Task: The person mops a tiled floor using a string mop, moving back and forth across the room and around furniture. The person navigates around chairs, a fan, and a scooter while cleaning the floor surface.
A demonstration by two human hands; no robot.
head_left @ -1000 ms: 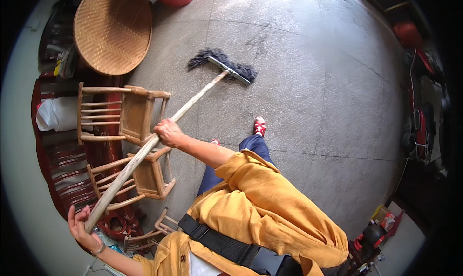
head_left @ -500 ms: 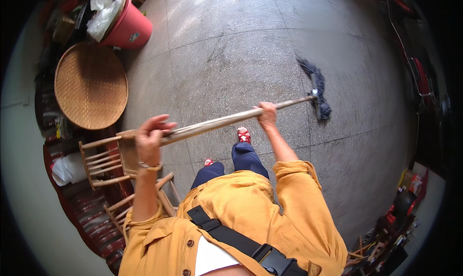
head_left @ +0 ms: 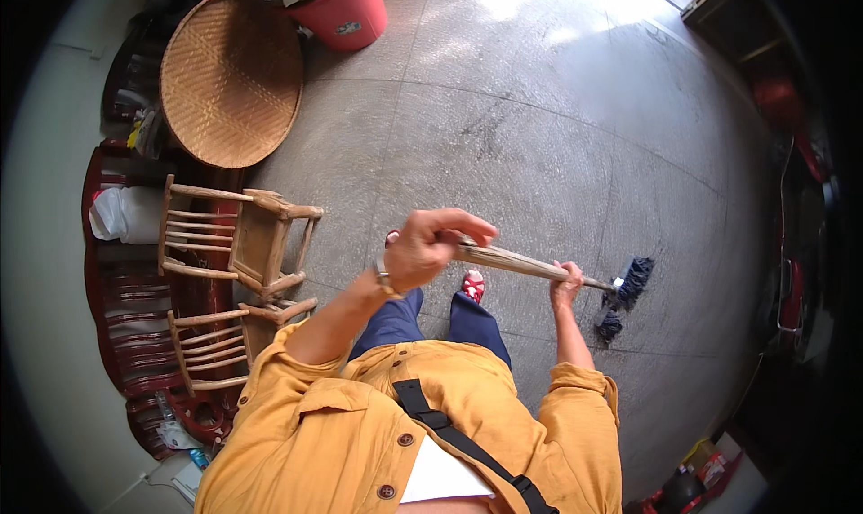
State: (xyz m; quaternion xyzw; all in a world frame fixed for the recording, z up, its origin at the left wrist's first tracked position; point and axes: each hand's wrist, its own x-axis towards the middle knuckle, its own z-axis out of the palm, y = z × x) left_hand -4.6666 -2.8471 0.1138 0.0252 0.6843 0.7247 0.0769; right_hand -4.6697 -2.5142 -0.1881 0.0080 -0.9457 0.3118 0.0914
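A mop with a pale wooden handle (head_left: 514, 261) slants across in front of me. Its dark blue-black head (head_left: 632, 285) rests on the floor to my right, joined to the stick by a light clamp. Around the top end of the handle my left hand (head_left: 430, 249) is curled, with the forefinger held loosely forward. My right hand (head_left: 566, 286) wraps the handle lower down, not far from the mop head.
Two wooden chairs (head_left: 261, 235) stand at my left before a dark red carved bench (head_left: 135, 334). Beyond them are a round woven tray (head_left: 234, 78) and a pink bucket (head_left: 346, 15). Dark furniture (head_left: 791, 271) lines the right side of the grey floor (head_left: 503, 155).
Both hands have moved right and closer to me with the mop, and its head now lies nearer and further right. The view has turned, so the chairs show more fully.
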